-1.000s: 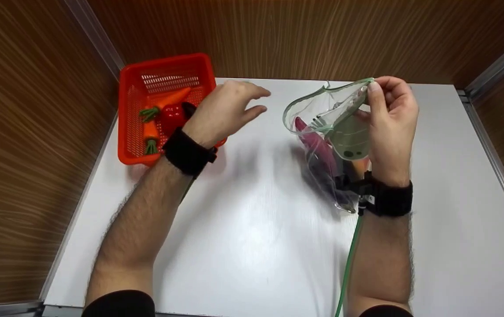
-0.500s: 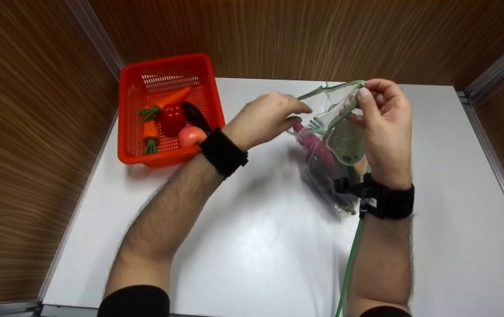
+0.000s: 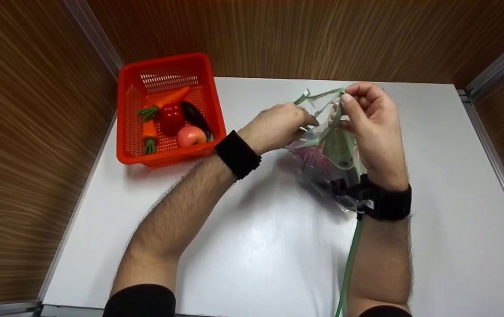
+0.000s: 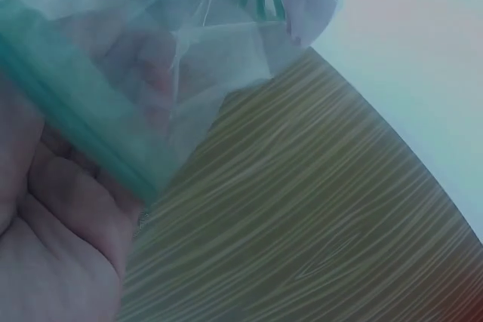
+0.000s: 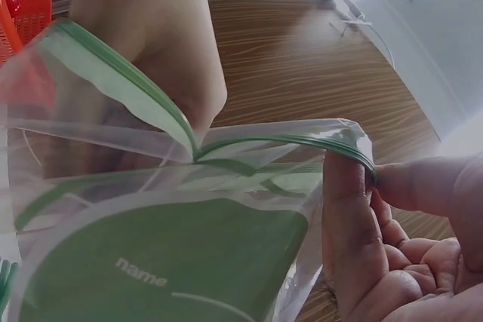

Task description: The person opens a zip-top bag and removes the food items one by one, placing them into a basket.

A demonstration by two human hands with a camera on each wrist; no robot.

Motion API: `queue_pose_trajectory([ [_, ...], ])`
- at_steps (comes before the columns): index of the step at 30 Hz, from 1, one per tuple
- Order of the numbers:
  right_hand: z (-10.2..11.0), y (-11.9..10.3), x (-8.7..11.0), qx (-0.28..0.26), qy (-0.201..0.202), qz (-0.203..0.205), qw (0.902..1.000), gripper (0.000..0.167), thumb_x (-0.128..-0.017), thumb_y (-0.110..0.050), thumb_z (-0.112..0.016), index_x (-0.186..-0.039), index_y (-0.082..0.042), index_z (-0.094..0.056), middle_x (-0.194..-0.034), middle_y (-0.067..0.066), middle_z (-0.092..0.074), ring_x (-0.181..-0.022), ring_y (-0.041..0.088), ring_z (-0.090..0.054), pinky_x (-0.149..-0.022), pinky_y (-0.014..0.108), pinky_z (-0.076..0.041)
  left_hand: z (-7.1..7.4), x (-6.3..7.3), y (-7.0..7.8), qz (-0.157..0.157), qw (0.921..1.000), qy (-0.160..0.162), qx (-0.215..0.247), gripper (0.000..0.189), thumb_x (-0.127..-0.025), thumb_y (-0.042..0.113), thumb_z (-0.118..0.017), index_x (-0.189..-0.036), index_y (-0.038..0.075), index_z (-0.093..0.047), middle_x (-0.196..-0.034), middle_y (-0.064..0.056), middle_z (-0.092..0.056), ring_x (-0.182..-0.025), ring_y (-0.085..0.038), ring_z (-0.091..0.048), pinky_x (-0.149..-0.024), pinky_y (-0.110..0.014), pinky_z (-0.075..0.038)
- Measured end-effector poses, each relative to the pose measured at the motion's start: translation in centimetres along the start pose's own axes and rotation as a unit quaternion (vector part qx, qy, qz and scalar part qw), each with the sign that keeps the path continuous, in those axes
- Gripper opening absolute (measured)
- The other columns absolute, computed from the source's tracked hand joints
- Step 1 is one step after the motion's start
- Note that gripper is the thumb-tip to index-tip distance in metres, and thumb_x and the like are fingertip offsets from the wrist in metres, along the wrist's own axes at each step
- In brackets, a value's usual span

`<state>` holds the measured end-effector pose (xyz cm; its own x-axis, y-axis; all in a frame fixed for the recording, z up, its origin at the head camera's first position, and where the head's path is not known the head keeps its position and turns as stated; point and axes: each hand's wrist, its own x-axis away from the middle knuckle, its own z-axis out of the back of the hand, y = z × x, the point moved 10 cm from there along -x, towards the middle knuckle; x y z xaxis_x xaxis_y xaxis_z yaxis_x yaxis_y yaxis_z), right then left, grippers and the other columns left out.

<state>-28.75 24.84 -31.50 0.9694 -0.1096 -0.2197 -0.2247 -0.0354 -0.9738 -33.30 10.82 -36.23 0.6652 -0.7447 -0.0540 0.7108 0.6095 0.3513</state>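
Note:
My right hand (image 3: 375, 127) pinches the green zip edge of a clear zip bag (image 3: 339, 149) between thumb and forefinger, holding that corner of its mouth up. At the opposite side of the mouth, my left hand (image 3: 278, 125) has its fingers curled over the rim. Through the plastic in the left wrist view, some of its fingertips show behind the green zip strip (image 4: 75, 115). A pink item (image 3: 309, 155) and darker items show inside the bag. Its green printed panel (image 5: 158, 262) reads "name" in the right wrist view.
A red plastic basket (image 3: 170, 154) stands at the back left. It holds carrots (image 3: 173, 97), a red bell pepper (image 3: 172, 119), an eggplant (image 3: 195, 118) and an apple (image 3: 191, 136). Wood-grain panels (image 3: 278, 39) enclose the white table (image 3: 252, 246) on three sides.
My left hand has moved right from beside the basket to the bag's rim, uncovering the apple and eggplant. My right hand has shifted slightly left with the bag's edge, and the mouth has narrowed.

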Motion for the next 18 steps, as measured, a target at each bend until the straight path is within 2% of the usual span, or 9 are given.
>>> queue_pose_trajectory([
  [3,-0.2,0.1,0.1,0.012,-0.011,-0.010,0.9998,0.005,-0.117,-0.009,-0.069,-0.120,-0.010,-0.072,-0.097,-0.003,-0.075,-0.085,0.008,-0.072,-0.071,0.022,-0.067,-0.7,0.0,-0.1,0.009,0.9998,-0.006,-0.013,0.023,-0.108,0.004,-0.081,-0.125,0.016,-0.089,-0.121,-0.002,-0.088,-0.111,-0.027,-0.081,-0.096,-0.048,-0.069],
  [6,-0.3,0.2,0.2,0.024,-0.018,-0.018,0.9994,0.004,-0.117,-0.011,-0.069,-0.121,-0.011,-0.071,-0.097,-0.004,-0.073,-0.085,0.008,-0.070,-0.071,0.022,-0.066,-1.5,0.2,-0.1,0.011,0.9977,-0.008,-0.067,0.023,-0.106,-0.002,-0.075,-0.119,0.012,-0.088,-0.116,-0.007,-0.087,-0.109,-0.029,-0.083,-0.095,-0.050,-0.071],
  [11,-0.7,0.3,0.3,0.026,-0.030,-0.021,0.9990,0.005,-0.117,-0.011,-0.070,-0.122,-0.011,-0.071,-0.098,-0.003,-0.074,-0.087,0.009,-0.072,-0.073,0.023,-0.068,-2.8,0.4,0.0,0.010,0.9851,0.000,-0.172,0.020,-0.103,-0.006,-0.068,-0.108,0.005,-0.084,-0.112,-0.015,-0.088,-0.105,-0.033,-0.086,-0.089,-0.051,-0.075],
  [14,-0.8,0.4,0.2,0.021,-0.035,-0.020,0.9990,0.006,-0.116,-0.010,-0.070,-0.122,-0.010,-0.072,-0.099,-0.003,-0.075,-0.087,0.009,-0.074,-0.074,0.023,-0.068,-3.2,0.3,-0.1,0.014,0.9808,0.011,-0.194,0.021,-0.102,-0.008,-0.066,-0.104,0.004,-0.084,-0.110,-0.017,-0.088,-0.100,-0.034,-0.087,-0.085,-0.051,-0.076],
  [18,-0.8,0.4,0.1,0.025,-0.034,-0.019,0.9989,0.006,-0.117,-0.011,-0.069,-0.123,-0.010,-0.071,-0.098,-0.004,-0.075,-0.088,0.008,-0.073,-0.075,0.023,-0.069,-3.5,0.0,-0.1,0.012,0.9802,0.018,-0.197,0.020,-0.102,-0.008,-0.067,-0.101,0.004,-0.083,-0.109,-0.016,-0.088,-0.097,-0.035,-0.088,-0.083,-0.052,-0.076],
])
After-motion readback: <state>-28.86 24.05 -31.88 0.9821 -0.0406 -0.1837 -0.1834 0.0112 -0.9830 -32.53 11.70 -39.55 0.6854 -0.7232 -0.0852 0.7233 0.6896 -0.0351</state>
